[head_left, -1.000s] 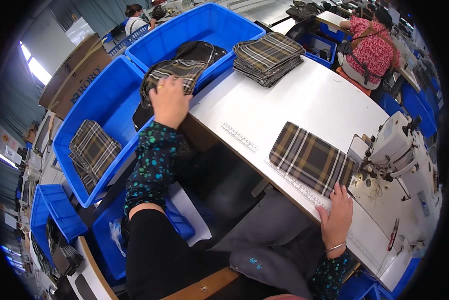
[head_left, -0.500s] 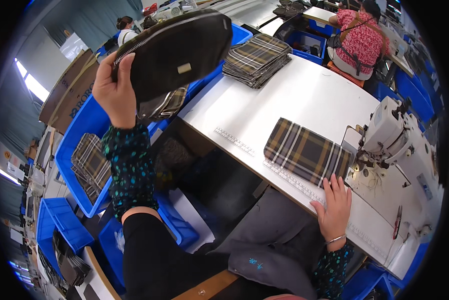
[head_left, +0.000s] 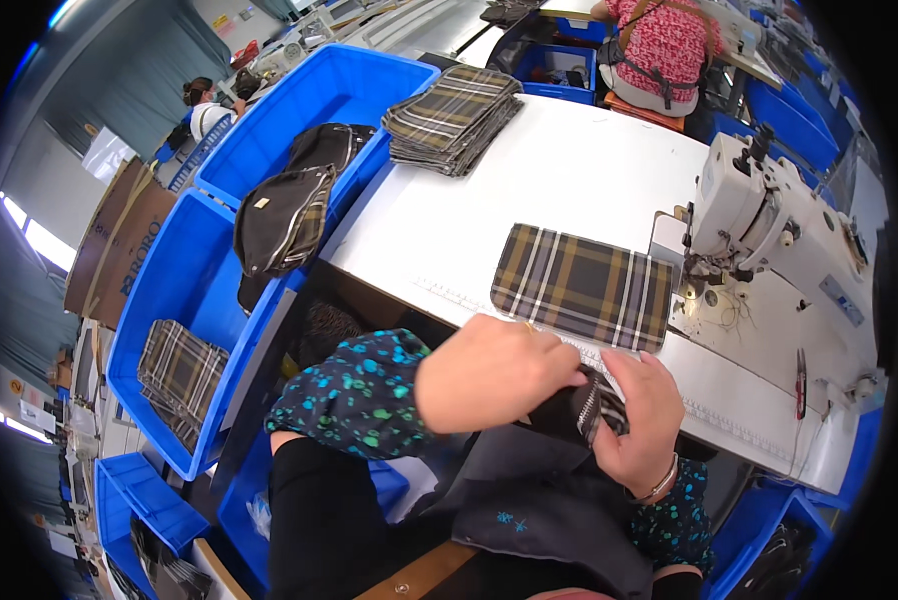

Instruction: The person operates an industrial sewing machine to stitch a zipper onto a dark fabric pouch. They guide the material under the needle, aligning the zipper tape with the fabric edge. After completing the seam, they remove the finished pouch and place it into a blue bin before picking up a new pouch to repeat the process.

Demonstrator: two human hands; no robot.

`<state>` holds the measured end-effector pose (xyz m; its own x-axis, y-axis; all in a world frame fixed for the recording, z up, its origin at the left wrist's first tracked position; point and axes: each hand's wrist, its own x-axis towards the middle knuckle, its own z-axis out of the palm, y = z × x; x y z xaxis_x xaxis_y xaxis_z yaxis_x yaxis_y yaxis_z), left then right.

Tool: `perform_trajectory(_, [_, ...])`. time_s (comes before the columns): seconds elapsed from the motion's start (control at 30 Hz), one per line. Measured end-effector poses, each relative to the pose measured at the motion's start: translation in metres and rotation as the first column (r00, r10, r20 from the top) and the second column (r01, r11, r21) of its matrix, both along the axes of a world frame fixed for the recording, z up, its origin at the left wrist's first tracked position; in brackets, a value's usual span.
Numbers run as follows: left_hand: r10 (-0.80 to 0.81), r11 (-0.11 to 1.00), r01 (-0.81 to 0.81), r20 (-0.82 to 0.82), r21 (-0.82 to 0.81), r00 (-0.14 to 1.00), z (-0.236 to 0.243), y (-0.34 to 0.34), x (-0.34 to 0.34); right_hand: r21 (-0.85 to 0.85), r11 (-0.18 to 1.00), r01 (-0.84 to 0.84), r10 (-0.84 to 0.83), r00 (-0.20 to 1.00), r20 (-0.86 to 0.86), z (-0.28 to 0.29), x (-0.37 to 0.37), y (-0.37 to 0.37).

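Close to my lap, at the front edge of the white table, I hold a dark zippered pouch [head_left: 559, 414] with plaid showing at its edge. My left hand [head_left: 499, 375] is closed on its upper side, the fingertips mostly hidden. From the other side, my right hand [head_left: 645, 415] grips the pouch beside the zipper, thumb and fingers around its edge. Most of the pouch is covered by my hands. Just beyond them a plaid fabric panel [head_left: 584, 286] lies flat on the table, apart from both hands.
At right stands a white sewing machine [head_left: 759, 215], with red-handled snips [head_left: 801, 388] nearby. A plaid stack [head_left: 451, 118] sits on the table's far left. Blue bins [head_left: 159, 290] along the left hold dark pouches [head_left: 281, 218] and plaid pieces [head_left: 181, 375]. Farther off, two people sit.
My left hand has brought the pouch down from the upper left to the table's front edge. My right hand, earlier flat beside the plaid panel, now grips the pouch too. The view has shifted.
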<state>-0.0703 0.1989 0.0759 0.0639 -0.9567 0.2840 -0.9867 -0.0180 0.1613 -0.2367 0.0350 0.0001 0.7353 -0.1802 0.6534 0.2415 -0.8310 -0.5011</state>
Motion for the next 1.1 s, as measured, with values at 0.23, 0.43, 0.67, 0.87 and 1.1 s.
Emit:
perform_trajectory(0.23, [-0.070,0.997,0.070,-0.024,0.023,0.997,0.008,-0.003,-0.015,0.416,0.901,-0.127,0.174,0.982,-0.076,0.026,-0.029,-0.007])
perform_trajectory(0.43, [-0.182,0.980,0.189,-0.112,0.058,0.977,-0.003,-0.014,-0.028,-0.038,0.996,0.082,-0.081,0.996,0.036,0.022,-0.026,0.012])
perform_trajectory(0.67, [-0.104,0.994,0.104,0.006,-0.018,0.995,-0.010,-0.014,-0.020,-0.097,0.976,0.194,-0.184,0.977,0.104,0.002,-0.021,0.003])
perform_trajectory(0.87, [0.449,0.716,-0.483,-0.196,-0.505,0.872,-0.007,0.029,-0.004,-0.054,0.924,0.380,-0.381,0.924,-0.020,-0.037,-0.046,-0.035])
perform_trajectory(1.1, [0.181,0.982,-0.182,-0.029,-0.047,0.983,-0.027,-0.007,-0.011,-0.103,0.956,0.274,-0.277,0.961,-0.014,-0.032,-0.060,-0.033])
